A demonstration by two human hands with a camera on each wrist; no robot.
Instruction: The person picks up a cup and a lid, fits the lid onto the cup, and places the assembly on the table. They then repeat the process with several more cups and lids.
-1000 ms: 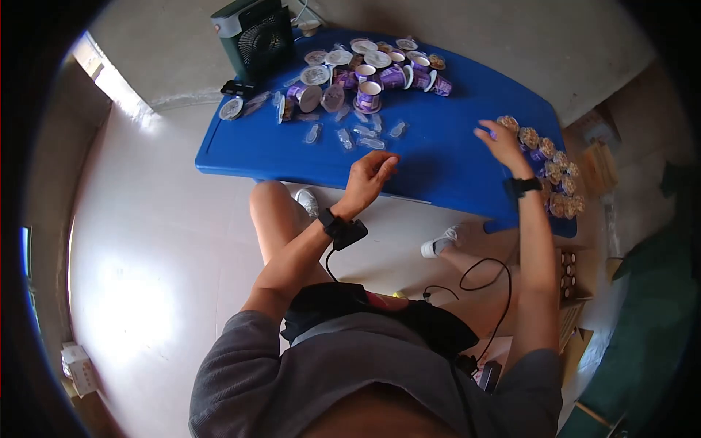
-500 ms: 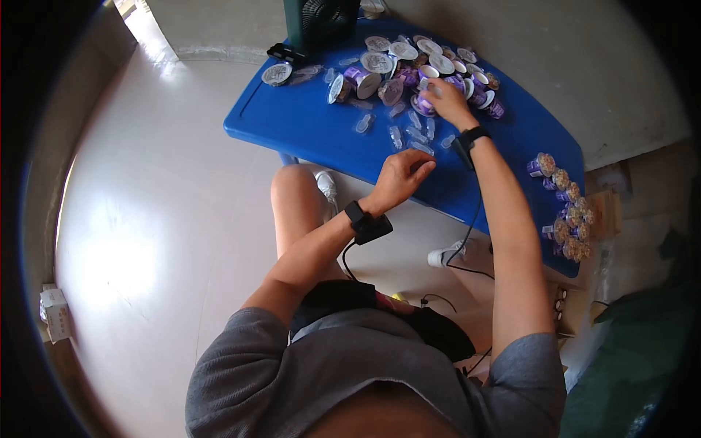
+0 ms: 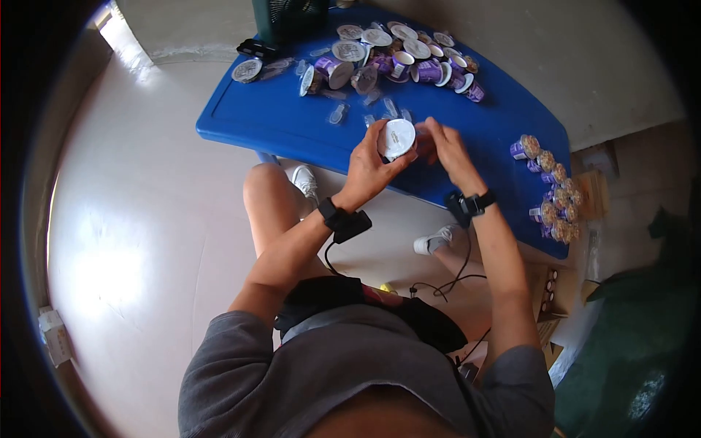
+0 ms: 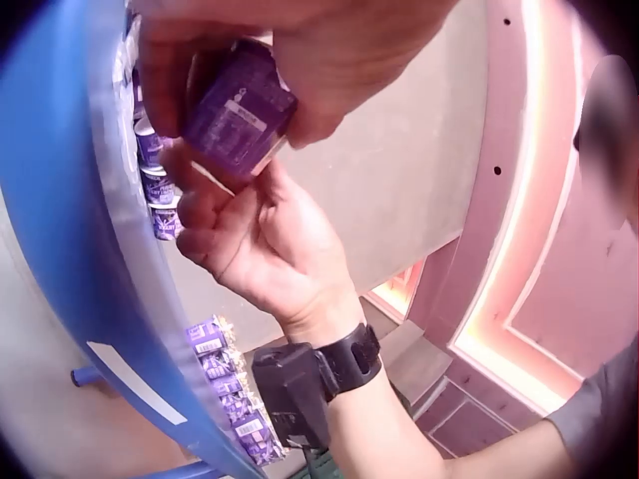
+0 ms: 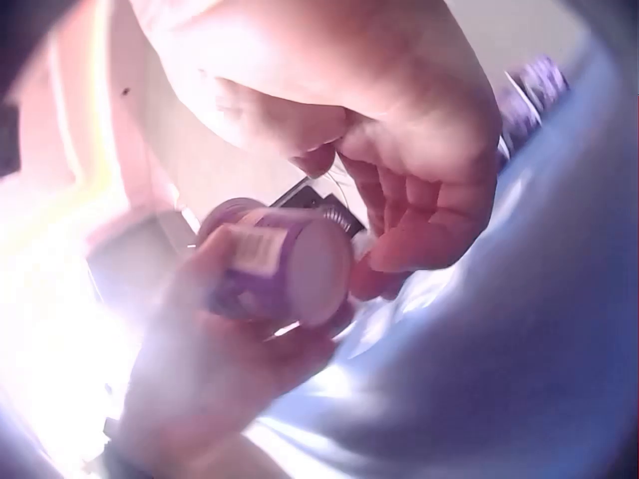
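In the head view my left hand (image 3: 367,166) grips a purple cup with a white lid (image 3: 398,139), above the table's front edge. The left wrist view shows the cup's purple side (image 4: 240,115) between the fingers. My right hand (image 3: 454,155) is just right of the cup, its fingers bent towards it. In the right wrist view the right fingertips are close by the cup's round pale end (image 5: 321,271), with a small pale patch (image 5: 363,242) beside them. Whether they pinch something cannot be made out.
Purple cups and lidded tubs (image 3: 431,71) crowd the back of the blue table (image 3: 292,120). Clear small packets (image 3: 337,112) lie in front of them. More purple cups with crumbly tops (image 3: 561,193) line the right edge. A fan (image 3: 292,18) stands at the back left.
The right hand went from the right-hand cups to the back pile, then came to the left hand. A lidded cup is now in the left hand, which was empty before.
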